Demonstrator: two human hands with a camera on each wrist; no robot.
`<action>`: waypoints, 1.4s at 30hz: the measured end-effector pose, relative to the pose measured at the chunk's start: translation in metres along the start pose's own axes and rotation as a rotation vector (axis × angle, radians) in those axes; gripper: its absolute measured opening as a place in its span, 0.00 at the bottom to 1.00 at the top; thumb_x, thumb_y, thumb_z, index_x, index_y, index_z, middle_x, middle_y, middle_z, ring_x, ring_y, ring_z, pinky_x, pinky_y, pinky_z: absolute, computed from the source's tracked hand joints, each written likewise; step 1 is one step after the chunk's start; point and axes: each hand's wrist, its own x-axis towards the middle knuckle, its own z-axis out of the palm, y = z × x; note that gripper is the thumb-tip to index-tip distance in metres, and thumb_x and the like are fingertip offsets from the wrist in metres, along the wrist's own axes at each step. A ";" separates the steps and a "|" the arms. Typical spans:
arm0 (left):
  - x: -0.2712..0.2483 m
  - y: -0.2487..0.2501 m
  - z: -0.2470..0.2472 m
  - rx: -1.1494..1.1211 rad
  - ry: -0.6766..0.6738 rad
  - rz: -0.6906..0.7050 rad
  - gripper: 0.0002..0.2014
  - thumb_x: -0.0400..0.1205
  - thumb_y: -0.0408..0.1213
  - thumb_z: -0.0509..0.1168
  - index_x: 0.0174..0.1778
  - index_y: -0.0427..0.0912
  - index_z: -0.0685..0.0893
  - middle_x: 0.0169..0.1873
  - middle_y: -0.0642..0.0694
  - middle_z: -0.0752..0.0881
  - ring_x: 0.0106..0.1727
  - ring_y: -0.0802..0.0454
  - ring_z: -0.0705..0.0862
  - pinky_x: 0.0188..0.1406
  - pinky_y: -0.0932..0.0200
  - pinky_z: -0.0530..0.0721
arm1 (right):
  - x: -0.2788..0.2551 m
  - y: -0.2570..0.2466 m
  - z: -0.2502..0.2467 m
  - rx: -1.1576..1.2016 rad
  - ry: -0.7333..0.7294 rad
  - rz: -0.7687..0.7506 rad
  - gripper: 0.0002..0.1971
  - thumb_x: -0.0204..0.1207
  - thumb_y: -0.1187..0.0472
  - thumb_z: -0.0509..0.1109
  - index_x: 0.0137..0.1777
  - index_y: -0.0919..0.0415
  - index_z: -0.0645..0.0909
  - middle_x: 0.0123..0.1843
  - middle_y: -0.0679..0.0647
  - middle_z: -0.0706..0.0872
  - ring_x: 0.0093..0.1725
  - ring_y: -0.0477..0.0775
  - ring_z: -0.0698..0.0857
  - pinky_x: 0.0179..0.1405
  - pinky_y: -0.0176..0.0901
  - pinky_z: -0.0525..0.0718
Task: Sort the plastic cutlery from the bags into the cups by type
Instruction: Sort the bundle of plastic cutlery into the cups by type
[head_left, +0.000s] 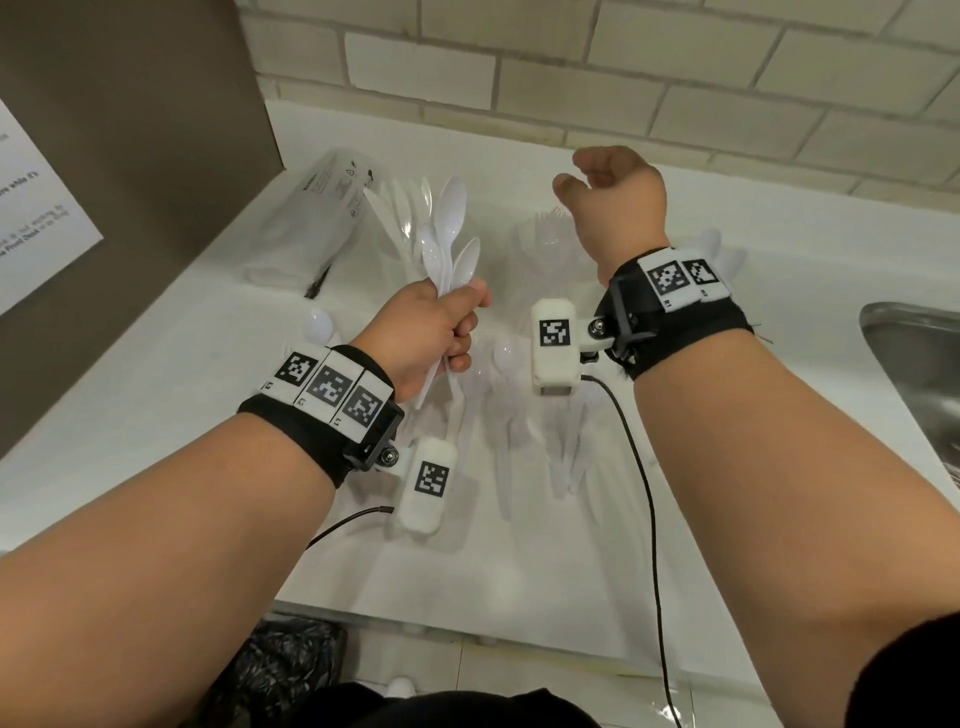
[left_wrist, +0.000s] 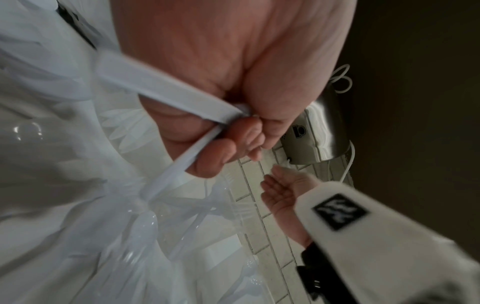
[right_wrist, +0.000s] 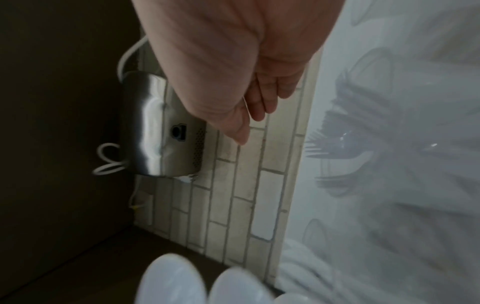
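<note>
A person's left hand (head_left: 426, 332) is closed in a fist around the handles of a bunch of white plastic spoons (head_left: 448, 244), their bowls fanning upward above the knuckles and the handle ends sticking out below the fist. In the left wrist view the curled fingers (left_wrist: 241, 131) wrap the pale handles (left_wrist: 166, 86) tightly.

The right hand (head_left: 613, 197) is raised above the white bench (head_left: 156, 395), palm turned away, fingers loosely bent and holding nothing; the right wrist view shows the same slack fingers (right_wrist: 262, 96) against the tiled wall (right_wrist: 233, 185), touching no object.

Below and between the two hands, loose white cutlery (head_left: 524, 431) lies scattered on the bench, including a spoon (head_left: 318, 325) just left of the left hand and another spoon bowl (head_left: 506, 356) between the wrists. Clear cups stand further back: one (head_left: 410, 213) beyond the held spoons with utensils in it, and one holding forks (head_left: 550, 228) beneath the raised right hand. A clear plastic bag (head_left: 317, 213) lies at the back left, near the brown partition (head_left: 130, 130). A steel sink (head_left: 914, 353) sits at the bench's right edge. A metal wall unit (right_wrist: 158, 127) with a white cord is fixed to the tiles.
</note>
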 end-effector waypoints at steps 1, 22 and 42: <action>0.000 0.000 0.001 0.001 -0.001 -0.002 0.10 0.86 0.42 0.62 0.44 0.40 0.80 0.22 0.51 0.70 0.22 0.55 0.65 0.22 0.61 0.70 | -0.007 -0.006 -0.001 0.043 0.005 -0.029 0.15 0.73 0.61 0.74 0.60 0.62 0.83 0.53 0.51 0.87 0.56 0.47 0.85 0.60 0.41 0.84; -0.008 0.001 0.047 0.375 -0.223 0.126 0.07 0.83 0.30 0.63 0.54 0.43 0.78 0.36 0.45 0.79 0.22 0.55 0.73 0.25 0.57 0.76 | -0.076 -0.010 -0.025 -0.316 -0.570 -0.303 0.21 0.80 0.52 0.68 0.72 0.52 0.72 0.49 0.41 0.77 0.48 0.45 0.79 0.45 0.30 0.75; -0.016 -0.007 0.050 0.290 -0.344 0.059 0.12 0.86 0.44 0.60 0.40 0.42 0.78 0.27 0.49 0.75 0.21 0.56 0.69 0.19 0.62 0.68 | -0.063 -0.004 -0.053 0.423 -0.384 0.219 0.15 0.82 0.76 0.53 0.58 0.60 0.76 0.43 0.59 0.85 0.39 0.57 0.88 0.41 0.51 0.87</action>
